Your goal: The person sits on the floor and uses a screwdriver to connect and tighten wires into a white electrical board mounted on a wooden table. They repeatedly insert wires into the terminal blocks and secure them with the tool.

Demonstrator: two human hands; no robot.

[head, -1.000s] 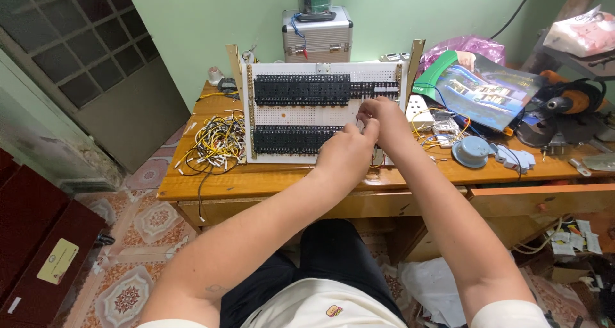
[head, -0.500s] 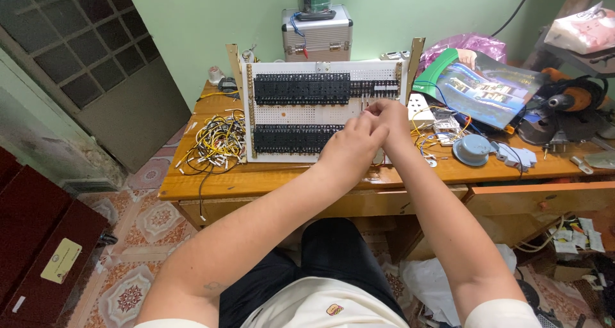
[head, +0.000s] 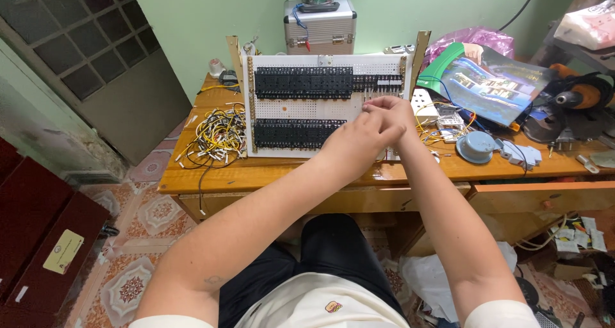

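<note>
A white perforated panel [head: 333,107] stands tilted on the wooden desk [head: 269,171], with two rows of black terminal blocks [head: 302,82] across it. My two hands meet in front of the panel's right part, between the rows. My right hand [head: 392,112] pinches its fingertips together, and a thin yellow wire [head: 419,113] arcs away from it to the right. My left hand [head: 359,141] is curled with its fingers against the right fingertips. What lies between the left fingers is hidden.
A tangle of yellow and white wires [head: 214,136] lies left of the panel. A silver case [head: 320,27] stands behind it. To the right are a white power strip [head: 424,104], a blue round lid [head: 477,147], glossy bags [head: 493,78] and an orange power tool [head: 576,97].
Both hands have risen together from the lower row of black blocks to the gap between the rows, shifting slightly right. The panel and wires have not moved.
</note>
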